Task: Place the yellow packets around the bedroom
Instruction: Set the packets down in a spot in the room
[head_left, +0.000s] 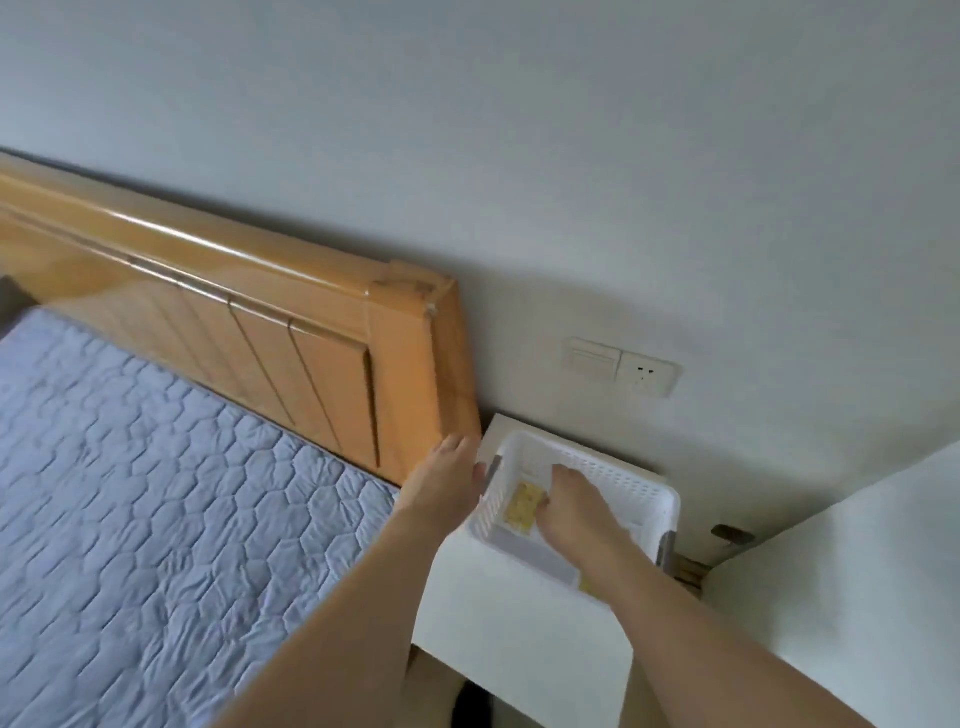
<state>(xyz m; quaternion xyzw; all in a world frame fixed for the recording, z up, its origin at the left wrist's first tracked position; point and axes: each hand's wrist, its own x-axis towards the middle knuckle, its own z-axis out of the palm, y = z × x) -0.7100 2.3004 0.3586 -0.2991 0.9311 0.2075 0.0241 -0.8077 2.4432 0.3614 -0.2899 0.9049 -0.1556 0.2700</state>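
Note:
A white perforated basket sits on a white bedside table. A yellow packet lies on the basket's floor. My right hand reaches down inside the basket with its fingers on the packet's right edge; whether it grips the packet is hidden. My left hand rests against the basket's left end by its grey handle, thumb at the rim. A bit of yellow shows just outside the basket's near wall, beside my right forearm.
A wooden headboard and a bed with a blue-grey quilted mattress lie to the left. A wall switch and socket sit above the table. A white surface juts in from the right.

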